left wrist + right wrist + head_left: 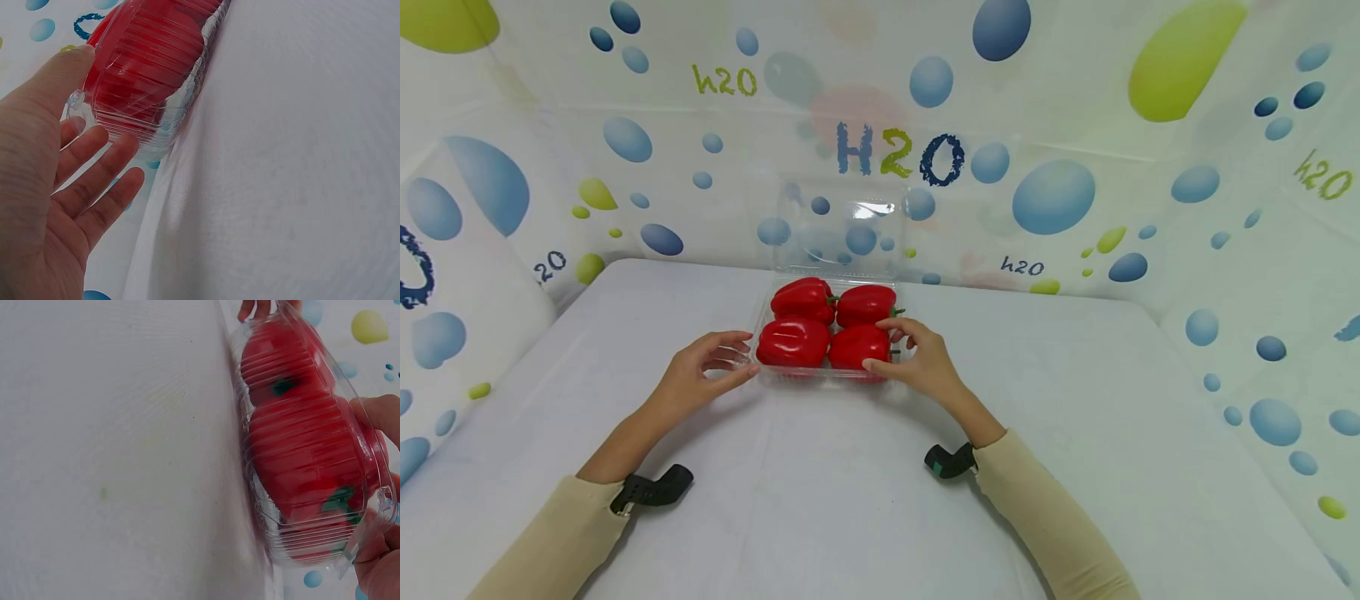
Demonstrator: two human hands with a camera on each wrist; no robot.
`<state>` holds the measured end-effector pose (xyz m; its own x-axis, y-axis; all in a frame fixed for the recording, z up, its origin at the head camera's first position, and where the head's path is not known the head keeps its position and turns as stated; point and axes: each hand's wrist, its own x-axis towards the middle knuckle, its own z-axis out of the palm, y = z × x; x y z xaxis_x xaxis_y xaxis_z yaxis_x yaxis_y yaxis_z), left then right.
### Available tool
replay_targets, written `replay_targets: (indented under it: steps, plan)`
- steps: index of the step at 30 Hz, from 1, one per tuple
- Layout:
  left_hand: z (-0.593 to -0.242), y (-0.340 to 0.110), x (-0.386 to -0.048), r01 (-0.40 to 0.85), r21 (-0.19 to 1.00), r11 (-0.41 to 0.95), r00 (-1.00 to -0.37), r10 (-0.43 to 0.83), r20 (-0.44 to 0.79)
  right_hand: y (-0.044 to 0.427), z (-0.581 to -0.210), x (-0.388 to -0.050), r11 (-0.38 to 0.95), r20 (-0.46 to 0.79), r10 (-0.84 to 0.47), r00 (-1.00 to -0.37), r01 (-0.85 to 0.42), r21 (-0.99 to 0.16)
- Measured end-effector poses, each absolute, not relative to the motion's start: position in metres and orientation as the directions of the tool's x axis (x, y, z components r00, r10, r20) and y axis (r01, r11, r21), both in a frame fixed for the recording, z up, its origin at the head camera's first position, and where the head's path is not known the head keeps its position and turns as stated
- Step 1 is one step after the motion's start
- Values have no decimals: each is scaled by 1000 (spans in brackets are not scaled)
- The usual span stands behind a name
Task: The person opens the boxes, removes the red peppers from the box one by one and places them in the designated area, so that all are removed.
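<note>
Several glossy red bell peppers lie in two rows inside a clear plastic clamshell box (816, 374), its lid (842, 229) standing up at the back. Over the right end of the front right pepper (853, 346) is my right hand (925, 358), its thumb at the near side and a finger at the far side, pinching it. At the box's left edge my left hand (696, 367) touches the rim with its thumb, the other fingers loosely extended beside the ribbed wall. The left wrist view shows those fingers (103, 167) spread, holding nothing.
A white cloth covers the table (820, 500) under the box. Behind it hangs a white curtain (1075, 108) printed with blue and green drops and lettering; the raised lid stands in front of it. Black wrist cameras (658, 486) sit on both sleeves.
</note>
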<state>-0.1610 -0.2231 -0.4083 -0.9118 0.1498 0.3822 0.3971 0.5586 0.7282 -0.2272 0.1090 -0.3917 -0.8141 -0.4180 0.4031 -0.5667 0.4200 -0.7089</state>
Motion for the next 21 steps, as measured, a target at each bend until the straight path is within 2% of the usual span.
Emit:
replay_targets:
  steps: [9,21]
  plan:
    - [-409,-223,-162,413,723,553,-904,154,398,109,-393,-228,408,423,-418,-804,-582,-703]
    - [-410,-224,-162,416,727,546,-902,150,404,114,-388,-232,293,406,-378,-832,-523,-800]
